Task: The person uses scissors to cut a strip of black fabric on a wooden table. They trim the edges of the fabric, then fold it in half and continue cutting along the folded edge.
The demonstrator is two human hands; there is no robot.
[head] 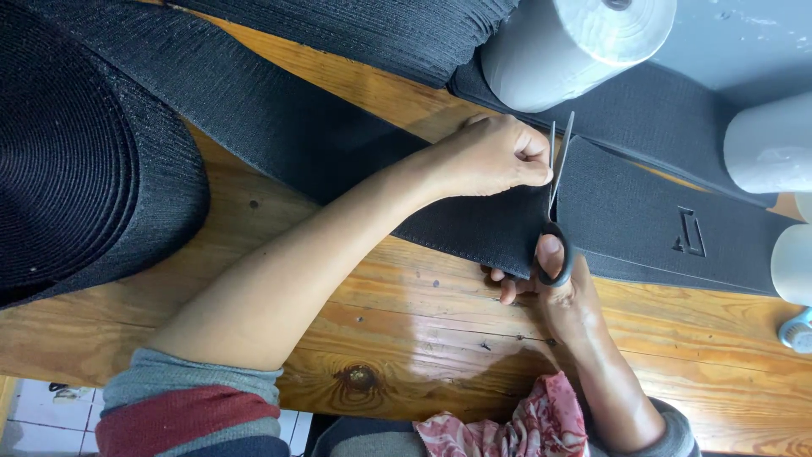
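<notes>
Wooden table (406,330) | left hand (491,156) fingers pinching black band (643,211); right hand (562,292) gripping scissors (556,207)

A knotty, varnished orange-brown wooden surface (406,338) fills most of the view, its planks running crosswise. At the lower left edge, pale floor tiles (34,415) show. Soft, even light falls throughout.

Wooden table (406,338); white rolls at upper right (575,46) and right edge (770,144); patterned red cloth (524,427) at bottom.
</notes>
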